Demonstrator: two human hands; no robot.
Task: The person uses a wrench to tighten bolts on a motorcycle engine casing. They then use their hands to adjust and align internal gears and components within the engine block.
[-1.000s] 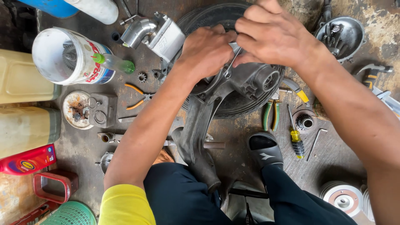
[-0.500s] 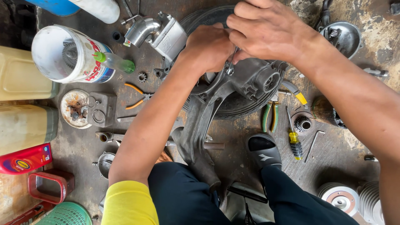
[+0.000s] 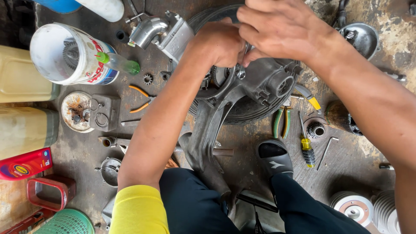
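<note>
While hands [image 3: 251,41] grip it, grey engine casing [image 3: 264,82] looks greasy.

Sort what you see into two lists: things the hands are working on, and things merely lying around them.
In use: left hand, right hand, small metal tool, grey engine casing.

Lying about: orange-handled pliers, green-handled pliers, yellow screwdriver, hex key, white bucket.

White bucket [image 3: 65,54], orange-handled pliers [image 3: 141,99], yellow-handled screwdriver [image 3: 307,145], hex key [image 3: 326,151], red can [image 3: 26,164].

Even, soft daylight, faint shadows, mild glare on metal parts; sharp focus, slight wide-angle edge stretch.
</note>
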